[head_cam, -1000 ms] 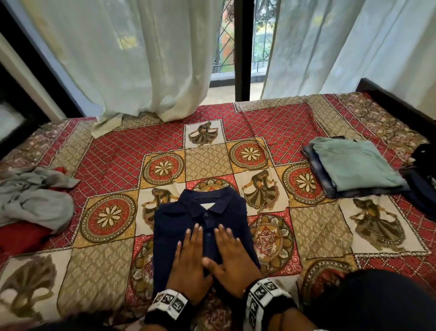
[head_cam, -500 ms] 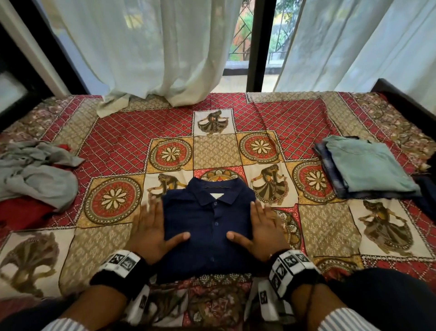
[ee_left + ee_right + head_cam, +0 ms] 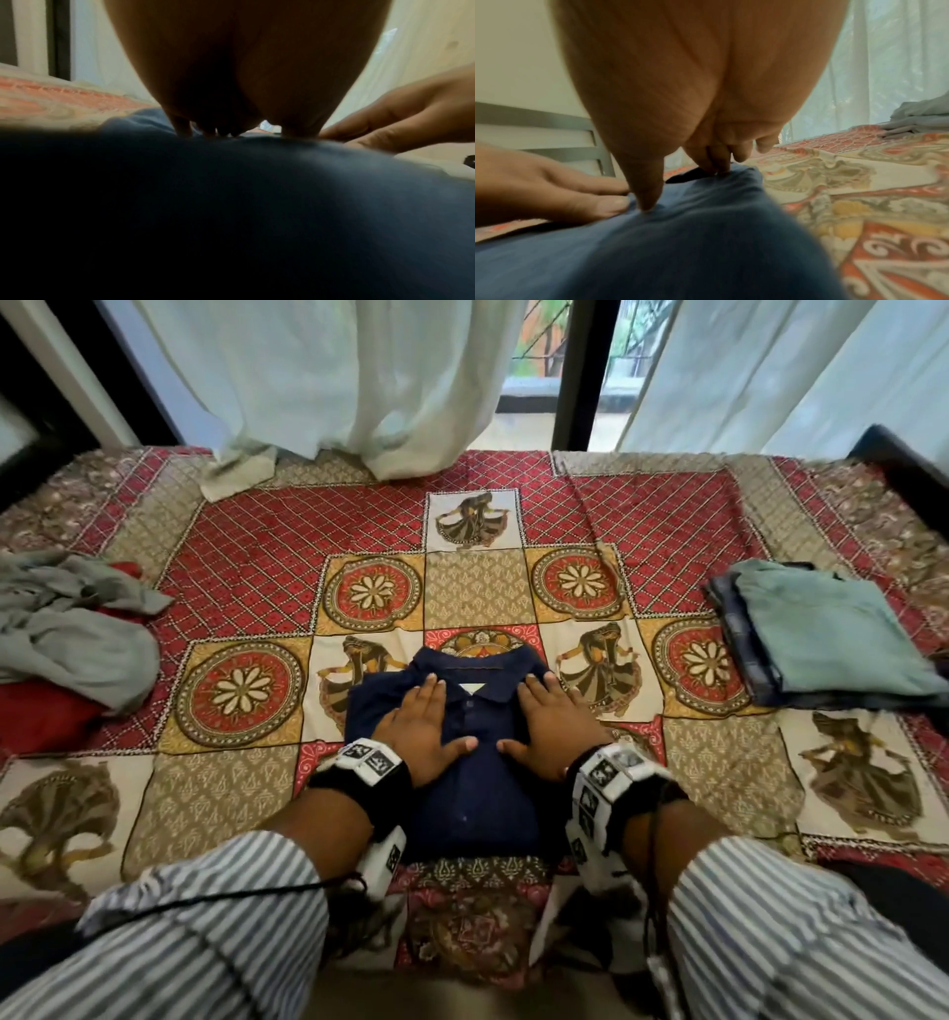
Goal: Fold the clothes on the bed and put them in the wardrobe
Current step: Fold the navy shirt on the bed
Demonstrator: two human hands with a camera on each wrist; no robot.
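Note:
A folded navy polo shirt [image 3: 477,793] lies collar-away on the patterned bedspread [image 3: 215,793] near the bed's front edge. My left hand [image 3: 421,731] lies flat on its left chest, fingers straight, thumb pointing inward. My right hand [image 3: 544,726] lies flat on the right chest, mirrored, fingertips near the collar. In the left wrist view the left hand [image 3: 244,81] presses the navy shirt [image 3: 231,203]. The right wrist view has the right hand [image 3: 693,101] with fingertips on the navy shirt [image 3: 654,243], and the left hand [image 3: 552,186] beside it.
A pile of unfolded grey and red clothes [image 3: 67,639] lies at the bed's left. A stack of folded clothes with a teal top [image 3: 821,634] sits at the right. White curtains [image 3: 334,377] hang over the far edge by the window.
Both hands slid from the shirt's side edges inward and up onto its chest near the collar. The head view has tipped down and closer.

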